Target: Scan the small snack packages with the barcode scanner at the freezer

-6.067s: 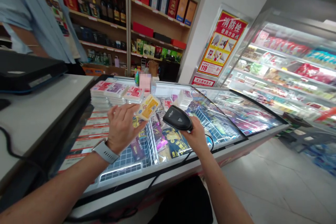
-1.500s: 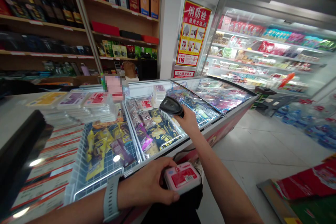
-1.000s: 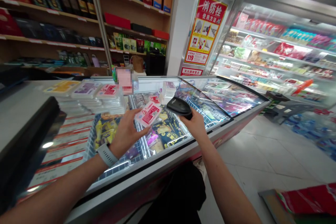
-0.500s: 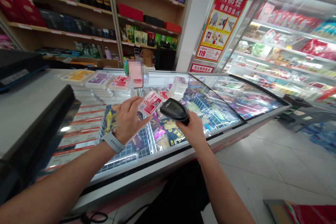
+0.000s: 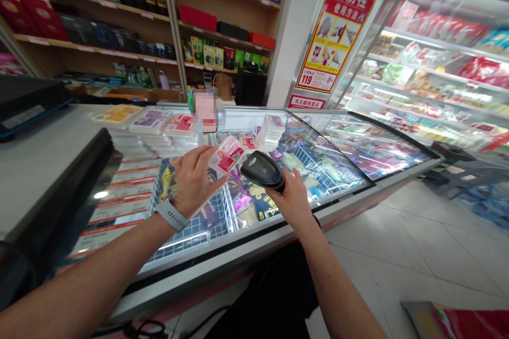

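My left hand (image 5: 195,179), with a grey watch band on the wrist, grips a clear plastic pack with a red label (image 5: 228,155) above the glass-topped freezer. Just to the right of the pack, my right hand (image 5: 293,194) is wrapped round the handle of a black handheld scanner (image 5: 261,169). The scanner's head points left towards the pack, with a small gap between them. Stacks of similar packs with red (image 5: 182,123), purple (image 5: 150,119) and yellow (image 5: 119,114) labels stand on the far left of the freezer top.
Wire baskets (image 5: 225,206) and bagged goods lie under the freezer glass. Another pack stack (image 5: 272,130) stands at its far side, near a pink phone-like object (image 5: 205,111). A black device (image 5: 29,100) is at the left. Shelves and a lit cooler (image 5: 437,74) stand behind.
The scanner in my right hand has shifted slightly left and down, its head tilting a little. My left hand and the pack have barely moved.
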Demonstrator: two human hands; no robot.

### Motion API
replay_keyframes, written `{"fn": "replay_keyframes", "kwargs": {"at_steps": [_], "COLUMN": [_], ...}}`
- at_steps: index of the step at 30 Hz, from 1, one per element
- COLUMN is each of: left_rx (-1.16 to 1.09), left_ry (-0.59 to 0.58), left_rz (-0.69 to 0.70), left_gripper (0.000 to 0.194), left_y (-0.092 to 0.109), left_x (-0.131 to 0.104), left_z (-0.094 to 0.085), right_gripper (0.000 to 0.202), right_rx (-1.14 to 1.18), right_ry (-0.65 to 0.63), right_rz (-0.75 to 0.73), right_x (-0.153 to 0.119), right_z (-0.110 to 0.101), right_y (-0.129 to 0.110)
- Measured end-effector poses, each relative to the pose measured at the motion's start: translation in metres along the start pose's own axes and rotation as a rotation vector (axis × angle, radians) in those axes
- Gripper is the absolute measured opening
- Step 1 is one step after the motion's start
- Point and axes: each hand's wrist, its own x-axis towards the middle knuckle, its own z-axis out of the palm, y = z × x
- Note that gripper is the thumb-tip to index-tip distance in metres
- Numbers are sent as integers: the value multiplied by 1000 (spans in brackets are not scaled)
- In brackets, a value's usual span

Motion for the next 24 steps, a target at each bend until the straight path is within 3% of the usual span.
{"fn": "replay_keyframes", "kwargs": {"at_steps": [15, 24], "left_rx": [41, -10], "left_ry": [-20, -153], "left_rz": [-5, -180], "left_gripper": [58, 59], "left_y": [3, 3], "left_x": [1, 8], "left_z": [-2, -13], "right_gripper": [14, 8], "right_rx": [34, 33], "right_ry": [-24, -15], "right_rz": [20, 10], "right_x": [-4, -4], "right_z": [1, 1], "right_y": [1, 2]}}
